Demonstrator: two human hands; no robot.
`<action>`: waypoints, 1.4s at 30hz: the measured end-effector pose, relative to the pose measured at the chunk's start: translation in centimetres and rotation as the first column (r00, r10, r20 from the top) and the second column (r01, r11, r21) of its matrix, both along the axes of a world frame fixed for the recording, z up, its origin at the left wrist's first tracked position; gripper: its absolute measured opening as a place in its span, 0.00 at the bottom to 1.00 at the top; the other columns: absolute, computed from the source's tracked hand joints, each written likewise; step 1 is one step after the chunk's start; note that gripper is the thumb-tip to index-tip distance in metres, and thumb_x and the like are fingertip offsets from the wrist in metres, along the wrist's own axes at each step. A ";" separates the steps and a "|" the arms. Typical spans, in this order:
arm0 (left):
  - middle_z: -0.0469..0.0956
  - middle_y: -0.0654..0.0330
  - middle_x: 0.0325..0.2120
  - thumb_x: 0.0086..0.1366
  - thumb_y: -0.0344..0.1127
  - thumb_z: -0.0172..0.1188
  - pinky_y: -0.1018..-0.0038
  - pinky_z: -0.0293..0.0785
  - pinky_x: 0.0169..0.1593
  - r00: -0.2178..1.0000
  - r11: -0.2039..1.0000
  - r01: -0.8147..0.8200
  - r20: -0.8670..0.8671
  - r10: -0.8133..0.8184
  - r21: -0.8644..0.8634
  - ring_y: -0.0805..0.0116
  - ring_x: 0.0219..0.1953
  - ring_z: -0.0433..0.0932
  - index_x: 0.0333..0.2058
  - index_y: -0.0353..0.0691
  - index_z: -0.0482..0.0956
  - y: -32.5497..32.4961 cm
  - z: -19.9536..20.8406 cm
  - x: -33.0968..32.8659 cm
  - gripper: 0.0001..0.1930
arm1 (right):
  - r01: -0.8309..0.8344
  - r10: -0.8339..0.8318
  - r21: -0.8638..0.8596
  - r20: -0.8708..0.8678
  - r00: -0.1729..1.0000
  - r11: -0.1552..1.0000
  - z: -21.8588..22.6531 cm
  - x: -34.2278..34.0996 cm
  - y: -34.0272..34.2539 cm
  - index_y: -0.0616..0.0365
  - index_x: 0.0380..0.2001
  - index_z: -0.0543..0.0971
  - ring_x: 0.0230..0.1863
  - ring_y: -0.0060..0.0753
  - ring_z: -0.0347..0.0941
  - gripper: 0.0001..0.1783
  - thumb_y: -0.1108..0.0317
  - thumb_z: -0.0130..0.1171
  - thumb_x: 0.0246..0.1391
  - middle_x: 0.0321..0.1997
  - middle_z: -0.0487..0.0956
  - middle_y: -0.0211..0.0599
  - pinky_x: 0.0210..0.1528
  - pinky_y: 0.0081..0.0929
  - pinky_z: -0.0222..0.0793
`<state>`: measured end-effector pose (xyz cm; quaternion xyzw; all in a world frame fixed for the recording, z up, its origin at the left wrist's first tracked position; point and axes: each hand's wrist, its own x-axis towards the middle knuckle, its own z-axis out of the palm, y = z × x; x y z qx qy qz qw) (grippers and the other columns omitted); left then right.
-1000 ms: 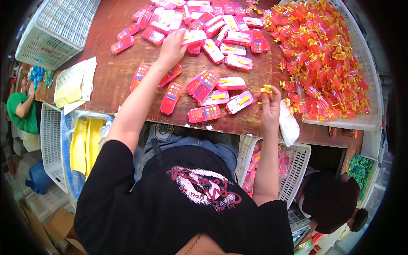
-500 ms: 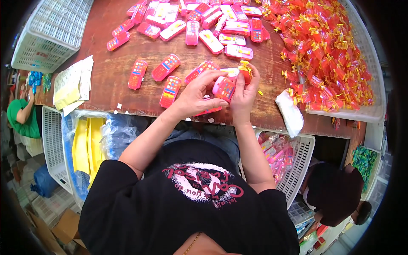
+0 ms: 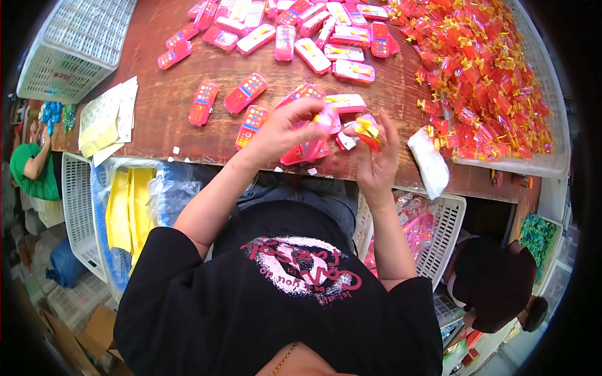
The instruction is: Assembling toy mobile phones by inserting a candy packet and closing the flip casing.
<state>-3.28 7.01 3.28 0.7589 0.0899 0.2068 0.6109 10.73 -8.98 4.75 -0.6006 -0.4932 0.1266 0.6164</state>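
Note:
My left hand (image 3: 280,133) pinches a small pink plastic piece (image 3: 326,121), apparently part of a toy phone, between thumb and fingers; blur hides its details. To its right, my right hand (image 3: 380,164) is closed around a red clear-wrapped packet with a yellow tie (image 3: 367,130). Under and beside my left hand lie pink toy phones with coloured buttons, one at the table's near edge (image 3: 305,151) and another partly covered by the fingers (image 3: 301,94). A toy phone with its pale back up (image 3: 345,103) rests just beyond my hands.
More toy phones (image 3: 285,42) are heaped at the far middle. A white tray (image 3: 501,166) of red packets (image 3: 480,81) stands right, by a white cloth (image 3: 428,161). Papers (image 3: 108,122) and a white basket (image 3: 78,53) are left. Two people work nearby.
My hands have moved apart. The right hand has shifted right and slightly nearer with the red packet, while the left has lifted away with the pink piece.

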 end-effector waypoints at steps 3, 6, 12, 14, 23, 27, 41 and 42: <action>0.77 0.61 0.41 0.64 0.39 0.62 0.75 0.72 0.50 0.994 0.775 -0.050 0.047 0.103 -0.630 0.75 0.45 0.76 0.51 0.34 0.74 -0.3 1.0 -0.3 0.20 | 0.032 -0.022 -0.102 0.095 0.995 0.994 0.1 0.4 -1.2 0.62 0.58 0.67 0.42 0.32 0.79 0.23 0.76 0.56 0.59 0.49 0.79 0.43 0.46 0.27 0.74; 0.74 0.60 0.47 0.67 0.36 0.57 0.73 0.66 0.57 0.995 0.953 0.100 0.022 -0.097 -0.285 0.72 0.52 0.71 0.55 0.33 0.70 -0.2 0.7 0.0 0.20 | -0.009 0.009 -0.077 -0.003 1.000 0.997 0.8 0.2 -1.2 0.63 0.54 0.71 0.46 0.31 0.78 0.19 0.76 0.57 0.58 0.50 0.79 0.41 0.48 0.27 0.73; 0.75 0.58 0.47 0.69 0.35 0.54 0.73 0.68 0.57 1.000 0.924 0.026 0.005 -0.026 -0.381 0.71 0.52 0.73 0.55 0.31 0.70 -0.9 0.5 0.3 0.19 | 0.018 -0.005 -0.075 0.178 0.984 0.997 2.0 0.1 -0.3 0.63 0.51 0.72 0.43 0.30 0.79 0.17 0.76 0.56 0.59 0.44 0.81 0.42 0.47 0.26 0.73; 0.78 0.54 0.42 0.72 0.43 0.49 0.70 0.75 0.49 0.982 0.824 -0.102 0.075 0.173 -0.558 0.66 0.45 0.79 0.54 0.31 0.70 -1.0 0.1 0.2 0.21 | 0.037 -0.023 -0.111 0.123 0.992 0.993 1.9 0.4 -1.4 0.63 0.52 0.71 0.44 0.29 0.78 0.16 0.77 0.54 0.61 0.42 0.81 0.41 0.48 0.25 0.73; 0.80 0.55 0.28 0.72 0.59 0.38 0.75 0.79 0.31 0.996 0.604 -0.086 -0.076 0.041 -0.792 0.68 0.26 0.81 0.45 0.31 0.75 -2.2 1.0 0.3 0.32 | -0.007 0.056 -0.160 0.305 0.951 0.987 3.8 1.7 -0.1 0.62 0.45 0.78 0.28 0.24 0.74 0.13 0.77 0.60 0.56 0.34 0.79 0.37 0.29 0.22 0.70; 0.80 0.56 0.28 0.73 0.58 0.36 0.77 0.77 0.27 0.991 0.632 -0.060 -0.123 -0.057 -0.773 0.68 0.24 0.81 0.44 0.32 0.75 -2.6 2.7 0.5 0.32 | 0.131 0.034 -0.316 0.466 0.884 0.940 3.7 1.7 0.3 0.60 0.42 0.79 0.27 0.34 0.76 0.12 0.77 0.60 0.53 0.32 0.79 0.39 0.29 0.27 0.69; 0.70 0.44 0.37 0.72 0.41 0.47 0.63 0.70 0.45 0.958 0.825 -0.259 0.023 0.286 0.502 0.46 0.40 0.72 0.44 0.27 0.71 -2.9 3.2 0.6 0.18 | 0.187 0.122 -0.342 0.708 0.696 0.921 4.7 1.8 0.9 0.56 0.43 0.78 0.29 0.42 0.77 0.17 0.77 0.62 0.46 0.29 0.79 0.39 0.29 0.34 0.71; 0.70 0.44 0.36 0.72 0.41 0.47 0.63 0.70 0.45 0.959 0.798 -0.240 0.006 0.285 0.553 0.46 0.39 0.73 0.44 0.26 0.71 -2.7 3.2 0.7 0.18 | 0.196 0.157 -0.368 0.738 0.657 0.909 4.8 1.8 0.9 0.56 0.44 0.78 0.28 0.41 0.77 0.18 0.77 0.62 0.46 0.28 0.79 0.39 0.29 0.34 0.71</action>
